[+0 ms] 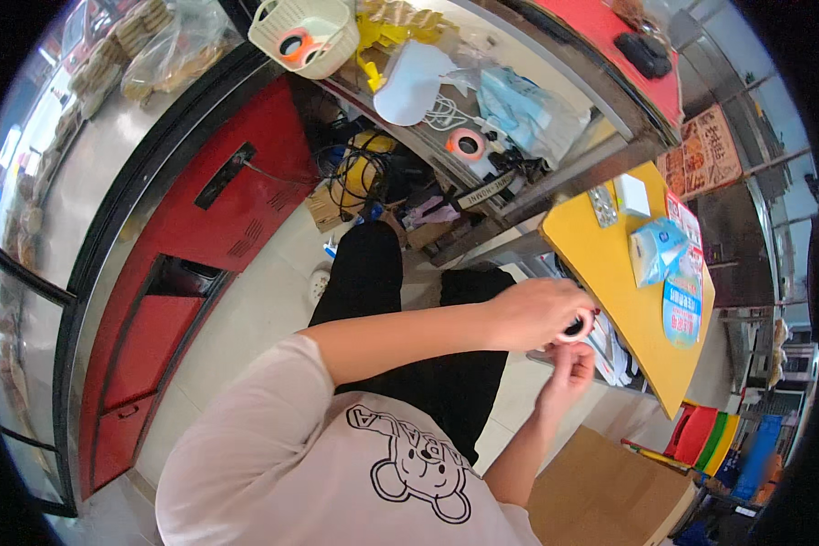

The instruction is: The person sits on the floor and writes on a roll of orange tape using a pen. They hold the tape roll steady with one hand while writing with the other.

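Observation:
A small white ring, which looks like a roll of tape (585, 333), is in my left hand (539, 314), its fingers closed round it from the far side. Dark shows through the ring's centre. Just below, my right hand (569, 371) has thumb and fingers pinched together near the roll's lower edge. Whatever lies between those fingertips is too small to make out. Both hands are held over my lap, by the near left edge of a yellow tabletop (630, 305).
On the yellow tabletop lie a blue-white packet (657, 250), a white box (631, 195) and a printed sheet (682, 309). A cluttered shelf ahead holds an orange ring (465, 144) and a cream basket (328, 23). A red cabinet (200, 200) stands left; a cardboard box (610, 496) sits lower right.

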The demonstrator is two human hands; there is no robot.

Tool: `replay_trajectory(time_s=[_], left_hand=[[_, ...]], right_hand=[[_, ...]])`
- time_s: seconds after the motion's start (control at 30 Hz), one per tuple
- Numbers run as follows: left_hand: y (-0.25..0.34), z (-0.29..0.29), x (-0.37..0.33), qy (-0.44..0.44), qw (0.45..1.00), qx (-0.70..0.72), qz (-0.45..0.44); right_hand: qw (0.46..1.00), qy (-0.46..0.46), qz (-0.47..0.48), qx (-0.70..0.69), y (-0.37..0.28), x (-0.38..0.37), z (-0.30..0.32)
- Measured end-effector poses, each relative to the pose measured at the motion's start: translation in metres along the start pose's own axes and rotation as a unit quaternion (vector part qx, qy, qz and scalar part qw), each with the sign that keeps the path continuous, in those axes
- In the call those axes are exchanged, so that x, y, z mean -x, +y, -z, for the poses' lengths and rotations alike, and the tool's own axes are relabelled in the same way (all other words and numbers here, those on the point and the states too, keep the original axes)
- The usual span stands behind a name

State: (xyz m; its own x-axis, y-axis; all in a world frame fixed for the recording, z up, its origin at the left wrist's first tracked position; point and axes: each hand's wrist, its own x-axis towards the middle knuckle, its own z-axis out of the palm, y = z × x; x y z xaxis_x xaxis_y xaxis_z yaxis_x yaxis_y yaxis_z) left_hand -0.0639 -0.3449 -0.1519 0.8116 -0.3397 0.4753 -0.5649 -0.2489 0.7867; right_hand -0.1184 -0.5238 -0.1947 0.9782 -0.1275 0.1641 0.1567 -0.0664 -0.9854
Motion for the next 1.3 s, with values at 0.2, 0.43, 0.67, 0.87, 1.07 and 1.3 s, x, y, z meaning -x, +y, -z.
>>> replay_trajectory(time_s=[0.2,0.43,0.67,0.87,1.07,1.3], left_hand=[[-0.019,-0.012,-0.074,0.049,0.989,-0.128,-0.050],[-0.058,-0.022,-0.118,0.047,0.977,-0.208,-0.014],[-0.075,-0.021,-0.147,0.015,0.947,-0.318,-0.037],[-0.069,-0.006,-0.163,-0.029,0.911,-0.410,-0.008],[-0.051,0.000,-0.026,-0.028,0.945,-0.263,-0.193],[-0.108,-0.056,0.018,0.046,0.908,0.256,0.329]], right_hand=[[0.995,0.064,0.037,0.074,-0.016,-0.042,0.019],[0.994,0.084,0.001,0.075,-0.001,-0.050,0.031],[0.989,0.119,-0.026,0.081,-0.003,-0.038,0.034],[0.995,0.087,-0.004,0.051,0.005,-0.029,0.030],[0.995,0.082,-0.057,-0.007,0.048,0.021,0.003],[0.983,0.022,0.005,0.180,0.075,0.082,-0.002]])
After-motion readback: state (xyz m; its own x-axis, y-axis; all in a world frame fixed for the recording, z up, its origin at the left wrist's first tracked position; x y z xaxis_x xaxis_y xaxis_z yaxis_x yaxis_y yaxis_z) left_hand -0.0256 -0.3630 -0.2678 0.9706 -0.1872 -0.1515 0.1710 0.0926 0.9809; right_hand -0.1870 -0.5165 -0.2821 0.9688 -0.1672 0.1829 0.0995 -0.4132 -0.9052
